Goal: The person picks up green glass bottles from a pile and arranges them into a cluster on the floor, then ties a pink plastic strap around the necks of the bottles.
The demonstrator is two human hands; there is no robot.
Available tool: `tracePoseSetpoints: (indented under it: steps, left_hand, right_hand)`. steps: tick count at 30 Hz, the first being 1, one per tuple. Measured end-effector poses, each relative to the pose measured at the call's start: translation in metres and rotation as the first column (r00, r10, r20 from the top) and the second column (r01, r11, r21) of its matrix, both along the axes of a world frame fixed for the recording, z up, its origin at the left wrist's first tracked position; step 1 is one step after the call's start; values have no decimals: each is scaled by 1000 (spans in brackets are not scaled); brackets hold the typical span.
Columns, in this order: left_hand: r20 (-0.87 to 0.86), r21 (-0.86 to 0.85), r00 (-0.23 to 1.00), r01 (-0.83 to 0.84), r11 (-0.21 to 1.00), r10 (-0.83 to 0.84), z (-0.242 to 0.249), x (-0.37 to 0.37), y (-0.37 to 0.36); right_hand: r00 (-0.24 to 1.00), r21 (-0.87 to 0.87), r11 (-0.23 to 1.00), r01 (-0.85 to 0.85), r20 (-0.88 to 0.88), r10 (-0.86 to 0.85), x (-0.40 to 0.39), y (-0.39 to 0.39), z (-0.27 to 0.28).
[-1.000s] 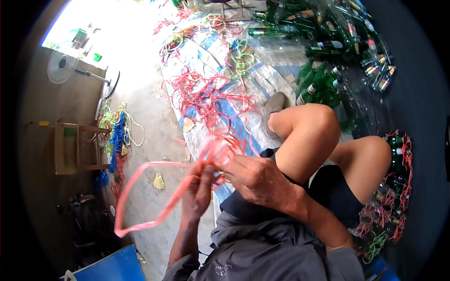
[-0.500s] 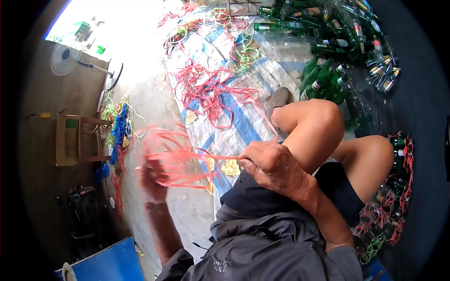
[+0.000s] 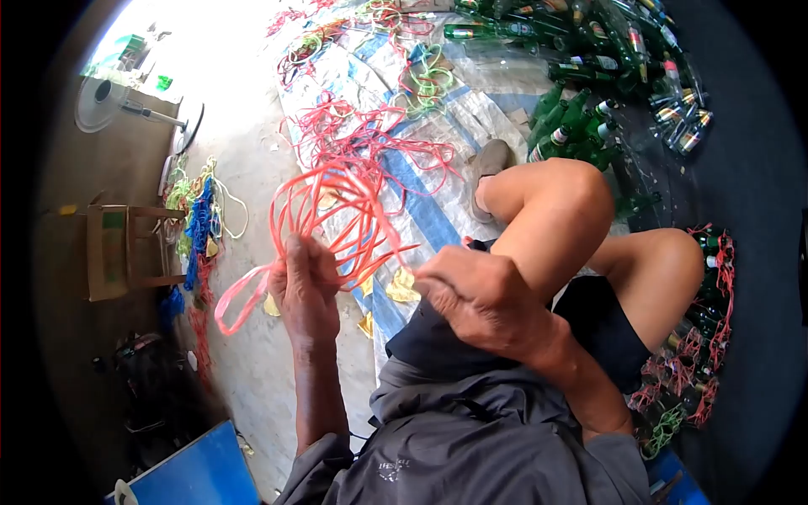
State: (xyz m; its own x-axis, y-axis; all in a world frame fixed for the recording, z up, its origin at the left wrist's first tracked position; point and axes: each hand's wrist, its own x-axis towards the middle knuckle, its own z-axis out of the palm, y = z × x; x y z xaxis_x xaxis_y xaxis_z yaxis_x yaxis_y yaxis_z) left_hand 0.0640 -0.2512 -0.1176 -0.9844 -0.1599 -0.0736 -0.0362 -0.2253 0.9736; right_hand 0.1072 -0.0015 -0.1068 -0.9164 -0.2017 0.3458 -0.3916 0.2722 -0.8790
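Observation:
A bundle of looped red plastic cord (image 3: 353, 198) fans out above my left hand (image 3: 308, 286), which is closed around its middle. One pale pink loop sticks out to the left below the thumb. My right hand (image 3: 484, 295) is closed in front of my raised knee, pinching a strand that runs up to the bundle; its fingertips are partly hidden. Behind the bundle, a tangle of pink-red cord (image 3: 337, 135) lies on the white-and-blue striped sheet (image 3: 421, 189).
Green glass bottles (image 3: 572, 126) stand and lie at the upper right. Cord-wrapped bottles (image 3: 715, 311) are by my right side. To the left are a fan (image 3: 101, 103), a wooden stool (image 3: 139, 244) hung with coloured cords (image 3: 199, 215), and a blue panel (image 3: 198, 471).
My left hand has moved right and slowed, so the blurred red cord now shows as clear loops. The strand between my hands is shorter. The whole view has shifted slightly.

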Motion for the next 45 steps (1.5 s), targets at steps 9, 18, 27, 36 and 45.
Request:
tracePoseSetpoints:
  steps: [9, 18, 27, 36, 45]
  left_hand:
    - [-64, -46, 948, 310, 950, -313, 54, -14, 99]
    - [-304, -223, 783, 496, 839, -543, 116, -29, 197]
    - [-420, -243, 516, 729, 640, -747, 134, -36, 277]
    - [-400, -232, 421, 813, 534, -814, 134, -6, 353]
    - [-339, -392, 195, 860, 327, -920, 118, 26, 414]
  right_hand:
    - [896, -516, 758, 400, 394, -205, 32, 89, 72]
    - [689, -349, 697, 626, -172, -704, 108, 206, 123]
    - [176, -63, 253, 965, -555, -813, 176, 275, 134]
    - [-157, 65, -251, 966, -624, -765, 255, 308, 105]
    - [-216, 183, -341, 922, -488, -846, 302, 355, 61]
